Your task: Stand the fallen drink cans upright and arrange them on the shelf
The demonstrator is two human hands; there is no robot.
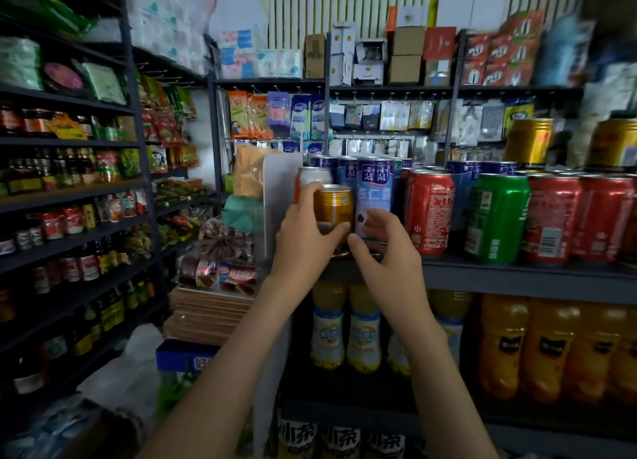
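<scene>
The left hand (303, 231) grips a smooth gold metal can (333, 205), a short cylinder standing upright with its long axis vertical, at the left end of the grey shelf (517, 274). The right hand (379, 241) curves half-closed against the tall blue can (375, 189) just beside it; whether it grips cannot be told.

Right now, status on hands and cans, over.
Left hand grips gold can, upright at shelf front. Right hand against tall blue can, grip unclear. White divider close left, red can right.

The scene is taken from a head-worn wide-angle camera, faced forward. The dark grey metal shelf (517, 272) is framed near, toward 3 o'clock.
</scene>
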